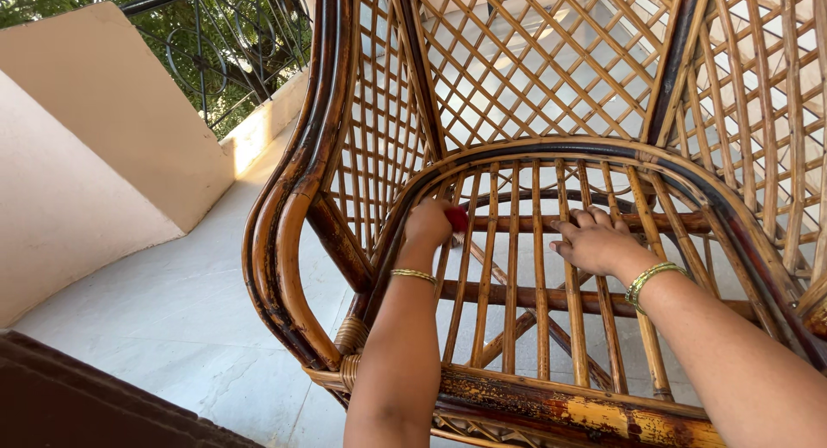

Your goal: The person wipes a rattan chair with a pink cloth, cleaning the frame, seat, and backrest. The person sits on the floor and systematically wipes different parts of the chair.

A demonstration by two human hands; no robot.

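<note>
While the left hand (428, 224) pressed a small red object (457, 218), seemingly a cloth or pad though too little of it showed to be sure, against the back left corner of the cane chair's slatted seat (517, 276), its grip was closed around that object. The right hand (594, 241) lay flat and open on the slats near the rear crossbar (672, 222), holding nothing and apparently steadying the chair (301, 189).

Judging from this, the likeliest trouble was the red object slipping between the widely spaced slats and dropping to the pale tiled floor (172, 319) below, since the gaps looked broader than the object itself. Fingers could also have caught between a slat and the curved seat rim (413, 181) where the canes crowded together. The worn, flaking front rail (568, 409) looked rough, so a forearm dragged across it might have been scratched. Both gold bangles (413, 276) could have snagged on the cane bindings.
</note>
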